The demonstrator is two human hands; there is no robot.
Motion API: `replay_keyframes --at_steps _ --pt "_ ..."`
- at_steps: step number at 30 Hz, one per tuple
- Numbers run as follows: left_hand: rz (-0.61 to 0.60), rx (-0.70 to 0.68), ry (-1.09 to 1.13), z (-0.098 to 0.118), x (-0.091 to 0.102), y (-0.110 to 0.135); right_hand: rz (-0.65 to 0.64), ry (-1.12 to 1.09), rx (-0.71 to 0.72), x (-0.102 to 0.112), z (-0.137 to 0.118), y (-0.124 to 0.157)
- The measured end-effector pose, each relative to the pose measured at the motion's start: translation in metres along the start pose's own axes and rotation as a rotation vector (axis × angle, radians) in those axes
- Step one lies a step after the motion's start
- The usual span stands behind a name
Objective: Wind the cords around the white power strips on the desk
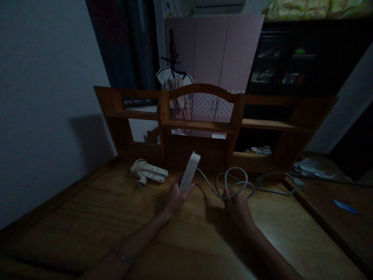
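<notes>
My left hand is closed around the lower end of a white power strip, which it holds up on edge above the wooden desk. From the strip's far side a pale cable runs down to my right hand. The fingers of that hand pinch the cable, and loose loops lie just beyond them. To the right the cable trails over the desk to its end, where the plug is hard to make out. A second white power strip, its cord wound around one end, rests on the desk at left.
A wooden shelf unit stands along the back of the desk. The wall borders it at left. On a lower surface at right lie a blue item and plastic bags. Pink cabinets stand behind.
</notes>
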State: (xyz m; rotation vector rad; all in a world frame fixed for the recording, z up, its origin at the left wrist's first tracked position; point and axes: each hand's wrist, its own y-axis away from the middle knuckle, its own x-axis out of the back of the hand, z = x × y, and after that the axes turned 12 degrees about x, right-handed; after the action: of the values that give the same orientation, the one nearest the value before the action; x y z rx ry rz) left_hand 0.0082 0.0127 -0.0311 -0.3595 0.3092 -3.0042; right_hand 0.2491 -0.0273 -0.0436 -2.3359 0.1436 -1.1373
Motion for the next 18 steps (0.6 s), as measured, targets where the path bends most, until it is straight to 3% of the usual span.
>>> replay_keyframes --at_steps 18 --pt "0.019 0.091 0.103 -0.009 -0.001 -0.005 0.055 0.000 0.089 -0.003 -0.012 0.000"
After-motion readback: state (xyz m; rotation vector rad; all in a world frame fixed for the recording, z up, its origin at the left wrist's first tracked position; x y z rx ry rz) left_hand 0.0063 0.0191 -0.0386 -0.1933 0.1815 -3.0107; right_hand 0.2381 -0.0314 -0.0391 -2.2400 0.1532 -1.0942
